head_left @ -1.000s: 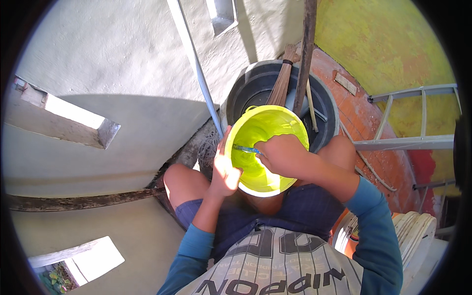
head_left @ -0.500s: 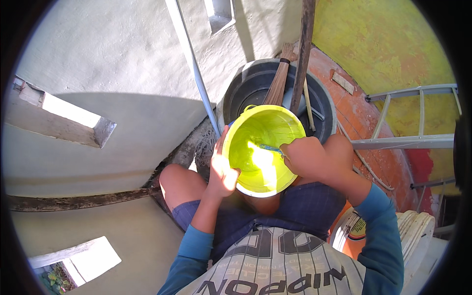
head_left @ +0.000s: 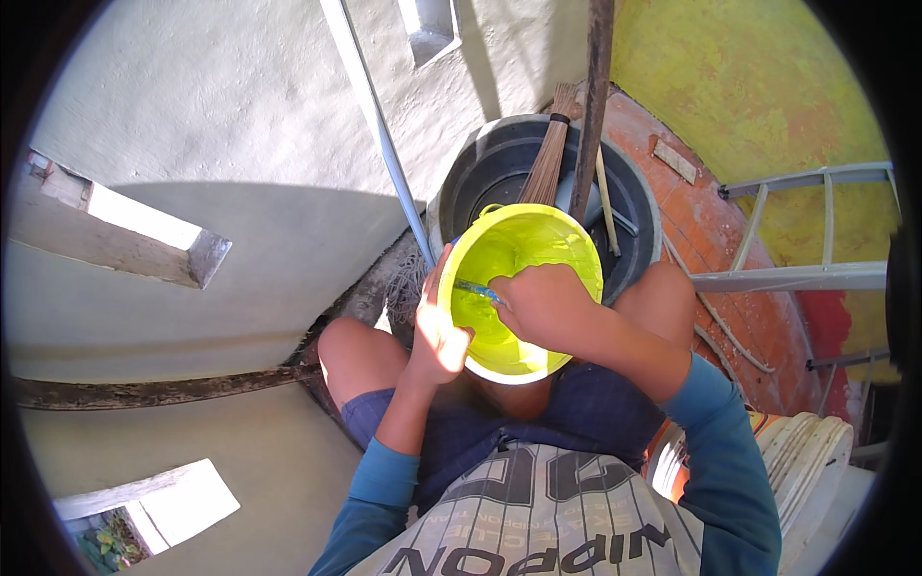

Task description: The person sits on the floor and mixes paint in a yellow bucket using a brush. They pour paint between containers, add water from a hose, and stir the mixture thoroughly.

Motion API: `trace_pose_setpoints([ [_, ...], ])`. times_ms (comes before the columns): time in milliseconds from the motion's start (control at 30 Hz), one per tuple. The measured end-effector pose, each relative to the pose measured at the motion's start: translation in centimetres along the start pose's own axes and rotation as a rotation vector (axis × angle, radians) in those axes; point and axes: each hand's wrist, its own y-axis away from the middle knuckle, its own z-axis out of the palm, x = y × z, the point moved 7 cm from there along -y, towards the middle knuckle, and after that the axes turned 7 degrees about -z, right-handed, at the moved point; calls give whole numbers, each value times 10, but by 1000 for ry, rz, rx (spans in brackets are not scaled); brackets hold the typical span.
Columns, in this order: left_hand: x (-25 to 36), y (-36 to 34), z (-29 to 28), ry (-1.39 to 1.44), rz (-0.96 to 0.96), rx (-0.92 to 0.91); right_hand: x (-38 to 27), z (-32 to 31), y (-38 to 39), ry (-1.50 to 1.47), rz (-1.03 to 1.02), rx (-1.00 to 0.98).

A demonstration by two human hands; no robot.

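A bright yellow-green bucket (head_left: 544, 233) is tilted toward me between my knees, its inner wall smeared with the same colour. My left hand (head_left: 439, 331) is closed around the left rim, thumb over the edge. Inside the bucket's mouth, my right hand (head_left: 549, 305) grips a slim blue tool (head_left: 474, 289) by one end. The tool's other end reaches the left inner wall; what kind of tool it is I cannot make out.
Behind the bucket stands a large black tub (head_left: 461, 173) holding a stick broom (head_left: 545, 168) and a wooden pole (head_left: 592, 106). A metal pole (head_left: 379, 134) leans on the left wall. To the right are a ladder (head_left: 788, 278) and stacked white pails (head_left: 807, 461).
My right hand has moved left and deeper over the bucket's mouth, carrying the blue tool to the left inner wall. My left hand keeps its hold on the rim.
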Motion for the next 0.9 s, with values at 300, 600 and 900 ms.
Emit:
trace_pose_setpoints([
  [300,15,-7,4,-81,64,19,58,-17,13,199,145,6],
  [600,9,-7,1,-87,34,12,30,19,48,63,80,-166],
  [900,6,-11,0,-76,69,-17,-2,22,21,-65,51,-117],
])
